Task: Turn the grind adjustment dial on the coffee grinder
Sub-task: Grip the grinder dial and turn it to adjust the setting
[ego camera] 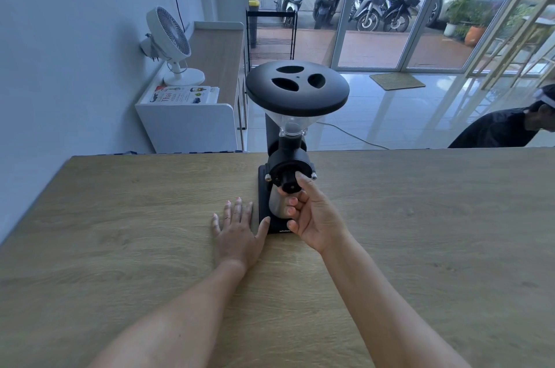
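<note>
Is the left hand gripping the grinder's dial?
No. The left hand lies flat on the table beside the grinder; the right hand pinches the dial.

The right hand (pixel 312 214) covers most of the metal cup (pixel 277 202) and the front of the grinder's base (pixel 263 187); the base lettering is too small to read (a person (pixel 507 127) is cut off at the right edge).

Wide bare stretches of the light wooden counter (pixel 420 232) lie either side; only the tall black coffee grinder with its broad lid (pixel 297 88) stands centre, hands crowding its front.
</note>
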`<state>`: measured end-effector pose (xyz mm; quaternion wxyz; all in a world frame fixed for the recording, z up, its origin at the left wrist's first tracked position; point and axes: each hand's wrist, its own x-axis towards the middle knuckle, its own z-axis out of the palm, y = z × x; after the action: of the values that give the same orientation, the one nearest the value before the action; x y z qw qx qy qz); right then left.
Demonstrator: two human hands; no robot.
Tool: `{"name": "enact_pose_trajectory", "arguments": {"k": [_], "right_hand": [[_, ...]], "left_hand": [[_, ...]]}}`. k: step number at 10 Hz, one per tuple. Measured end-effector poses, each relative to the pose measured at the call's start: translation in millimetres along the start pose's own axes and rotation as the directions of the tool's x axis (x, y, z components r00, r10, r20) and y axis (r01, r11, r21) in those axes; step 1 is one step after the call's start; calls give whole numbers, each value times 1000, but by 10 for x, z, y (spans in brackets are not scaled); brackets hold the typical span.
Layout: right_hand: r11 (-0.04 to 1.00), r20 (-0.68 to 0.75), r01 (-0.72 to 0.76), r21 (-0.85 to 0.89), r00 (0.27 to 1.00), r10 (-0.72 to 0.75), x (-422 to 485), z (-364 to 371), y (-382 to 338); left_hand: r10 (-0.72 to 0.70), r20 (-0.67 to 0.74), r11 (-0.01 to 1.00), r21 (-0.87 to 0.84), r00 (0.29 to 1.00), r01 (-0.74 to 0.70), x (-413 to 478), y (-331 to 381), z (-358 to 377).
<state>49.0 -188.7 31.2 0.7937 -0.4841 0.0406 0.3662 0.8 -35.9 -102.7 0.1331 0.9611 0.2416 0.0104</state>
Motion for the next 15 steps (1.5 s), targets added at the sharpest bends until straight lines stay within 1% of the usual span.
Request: {"name": "enact_pose_trajectory", "arguments": {"k": [4, 6, 9, 10, 12, 15], "right_hand": [[999, -38, 32, -43, 999, -34, 20, -11, 10], [999, -37, 31, -39, 999, -32, 25, -1, 19], [998, 42, -2, -61, 999, 5, 1, -23, 4], [999, 46, 5, -35, 999, -3, 4, -4, 12], [999, -25, 36, -28, 999, -36, 40, 4, 50], [998, -28, 51, -37, 998, -52, 45, 11, 43]], "left_hand": [[5, 5, 1000, 23, 1000, -5, -13, 5, -24], [4, 9, 1000, 20, 1000, -4, -8, 10, -29], [0, 8, 1000, 14, 1000, 0, -11, 13, -31], [1, 5, 1000, 22, 1000, -1, -15, 12, -32], [-1, 7, 1000, 22, 1000, 0, -20, 6, -33], [1, 6, 1000, 14, 1000, -1, -13, 8, -36]]}}
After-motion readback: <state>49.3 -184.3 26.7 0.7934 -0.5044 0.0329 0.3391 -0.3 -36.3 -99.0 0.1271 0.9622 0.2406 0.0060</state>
